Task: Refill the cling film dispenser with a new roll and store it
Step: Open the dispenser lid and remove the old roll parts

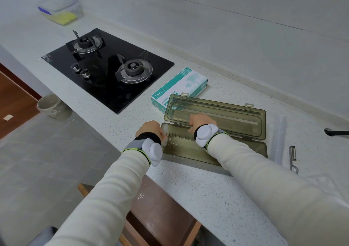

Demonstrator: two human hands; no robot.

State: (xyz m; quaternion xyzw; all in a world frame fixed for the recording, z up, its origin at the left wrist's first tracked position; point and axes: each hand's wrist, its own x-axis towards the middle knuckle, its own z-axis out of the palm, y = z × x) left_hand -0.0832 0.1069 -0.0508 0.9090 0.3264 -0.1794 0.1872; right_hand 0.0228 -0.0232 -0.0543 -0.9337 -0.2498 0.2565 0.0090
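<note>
We find the dispenser (217, 128) open; left hand (150, 129) grips its end, right hand (201, 120) curls inside, grip unclear.

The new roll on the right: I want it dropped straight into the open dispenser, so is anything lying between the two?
Nothing visible lies between them. The new roll rests on bare counter just right of the open dispenser. Both hands, left and right, are at its left end.
</note>
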